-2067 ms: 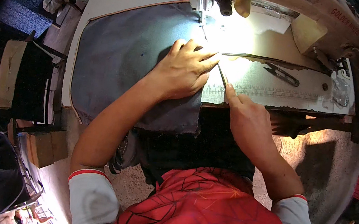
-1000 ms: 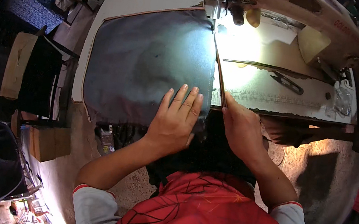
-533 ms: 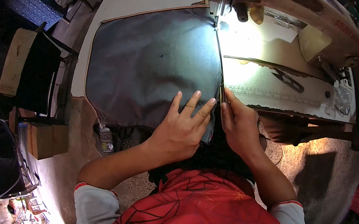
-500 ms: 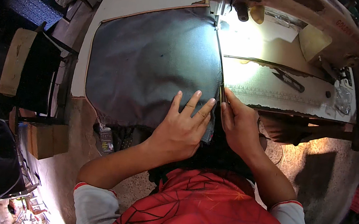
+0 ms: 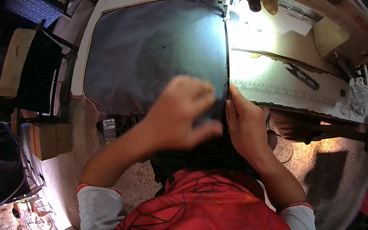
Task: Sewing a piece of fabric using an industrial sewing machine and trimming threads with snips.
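Observation:
A dark grey-blue cloth panel (image 5: pixel 131 52) lies flat on the sewing machine table, its right edge running up under the presser foot (image 5: pixel 225 14). Along that edge lies a narrow black strip (image 5: pixel 228 50). My right hand (image 5: pixel 248 124) pinches the strip between thumb and fingers near the front of the table. Above the lower part of the panel is my left hand (image 5: pixel 177 114), smeared by motion. Its thumb points right, but whether the fingers hold anything is not clear. The near right corner of the cloth is hidden by my hands.
Thread snips (image 5: pixel 304 78) lie right of the needle, beyond a ruler scale (image 5: pixel 287 92) on the table. The machine arm (image 5: pixel 351 16) spans the far right under a bright lamp glow. Left of the table stand a chair (image 5: pixel 34 66) and a cardboard box (image 5: pixel 50 140).
My left hand has come up off the cloth, where it lay with fingers spread, and is now blurred. My right hand keeps its pinch at the edge. The whole view has shifted slightly.

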`<state>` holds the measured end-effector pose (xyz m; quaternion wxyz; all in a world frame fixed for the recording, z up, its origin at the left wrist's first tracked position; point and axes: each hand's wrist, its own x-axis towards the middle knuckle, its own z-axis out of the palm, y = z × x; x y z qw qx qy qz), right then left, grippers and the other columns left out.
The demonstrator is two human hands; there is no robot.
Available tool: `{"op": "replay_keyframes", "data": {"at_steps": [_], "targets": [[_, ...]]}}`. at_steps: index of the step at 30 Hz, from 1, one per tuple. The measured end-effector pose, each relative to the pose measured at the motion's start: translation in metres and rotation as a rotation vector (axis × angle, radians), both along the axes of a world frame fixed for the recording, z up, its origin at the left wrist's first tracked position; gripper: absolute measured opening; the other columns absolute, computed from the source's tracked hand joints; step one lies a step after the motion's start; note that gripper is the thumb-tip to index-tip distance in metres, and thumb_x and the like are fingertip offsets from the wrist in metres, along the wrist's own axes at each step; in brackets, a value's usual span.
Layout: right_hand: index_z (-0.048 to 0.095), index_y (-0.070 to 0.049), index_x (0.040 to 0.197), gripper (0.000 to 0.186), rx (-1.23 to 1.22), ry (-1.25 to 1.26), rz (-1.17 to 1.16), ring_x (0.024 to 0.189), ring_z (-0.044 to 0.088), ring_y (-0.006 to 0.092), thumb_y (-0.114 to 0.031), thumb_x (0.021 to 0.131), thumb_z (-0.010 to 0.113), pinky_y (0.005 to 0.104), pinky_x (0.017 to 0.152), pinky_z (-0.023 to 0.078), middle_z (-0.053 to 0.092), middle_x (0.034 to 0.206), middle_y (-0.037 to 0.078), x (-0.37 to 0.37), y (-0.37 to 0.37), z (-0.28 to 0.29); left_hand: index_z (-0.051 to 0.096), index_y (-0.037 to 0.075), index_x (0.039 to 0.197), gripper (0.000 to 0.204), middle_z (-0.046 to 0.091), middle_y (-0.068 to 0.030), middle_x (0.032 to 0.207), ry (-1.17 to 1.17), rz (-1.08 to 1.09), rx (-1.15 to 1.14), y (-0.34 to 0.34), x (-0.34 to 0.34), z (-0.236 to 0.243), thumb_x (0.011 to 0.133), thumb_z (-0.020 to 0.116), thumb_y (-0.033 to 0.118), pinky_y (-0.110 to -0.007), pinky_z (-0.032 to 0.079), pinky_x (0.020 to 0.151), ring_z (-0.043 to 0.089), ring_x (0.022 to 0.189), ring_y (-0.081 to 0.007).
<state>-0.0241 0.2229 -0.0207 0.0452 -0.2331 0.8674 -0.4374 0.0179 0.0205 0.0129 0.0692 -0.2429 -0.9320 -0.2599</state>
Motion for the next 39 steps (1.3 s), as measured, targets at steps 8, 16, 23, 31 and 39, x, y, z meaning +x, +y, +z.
{"op": "replay_keyframes", "data": {"at_steps": [8,16,23,31,39], "targets": [[0.056,0.003,0.135,0.039,0.095,0.085,0.012,0.085,0.067,0.0412,-0.008,0.098,0.058,0.0450,0.073,0.052,0.066,0.093,0.026,0.004,-0.006,-0.008,0.061,0.000,0.131,0.053,0.051,-0.0126,0.146,0.165,0.036,-0.237,-0.002,-0.039,-0.030,0.089,0.067,0.033,-0.058,0.033,0.112,0.043,0.138,-0.0345],[0.053,0.003,0.136,0.041,0.148,0.106,0.060,0.082,0.067,0.0418,-0.007,0.097,0.058,0.0480,0.071,0.053,0.066,0.094,0.024,-0.001,-0.002,-0.002,0.062,0.004,0.132,0.049,0.052,-0.0137,0.146,0.102,-0.018,-0.157,-0.006,-0.038,-0.028,0.089,0.068,0.027,-0.062,0.030,0.114,0.045,0.138,-0.0372],[0.050,0.004,0.137,0.043,0.058,0.079,0.070,0.082,0.066,0.0433,-0.007,0.096,0.058,0.0500,0.071,0.053,0.066,0.093,0.025,0.000,-0.002,0.000,0.064,0.007,0.127,0.045,0.055,-0.0141,0.140,0.175,-0.099,-0.183,-0.011,-0.036,-0.028,0.088,0.069,0.028,-0.065,0.035,0.110,0.049,0.134,-0.0379],[0.050,0.005,0.138,0.044,0.119,-0.006,0.088,0.088,0.066,0.0428,-0.007,0.097,0.058,0.0472,0.075,0.052,0.065,0.097,0.027,0.000,-0.002,0.011,0.064,0.008,0.127,0.044,0.055,-0.0150,0.139,0.174,-0.098,-0.177,-0.012,-0.036,-0.031,0.086,0.070,0.022,-0.069,0.034,0.109,0.049,0.134,-0.0395],[0.048,0.005,0.139,0.046,0.073,-0.001,0.106,0.090,0.065,0.0452,-0.006,0.096,0.059,0.0500,0.076,0.052,0.065,0.098,0.028,-0.001,0.002,0.007,0.061,0.013,0.133,0.050,0.049,-0.0148,0.146,0.144,-0.103,-0.250,-0.011,-0.032,-0.030,0.084,0.071,0.019,-0.075,0.031,0.107,0.044,0.138,-0.0407]]}}
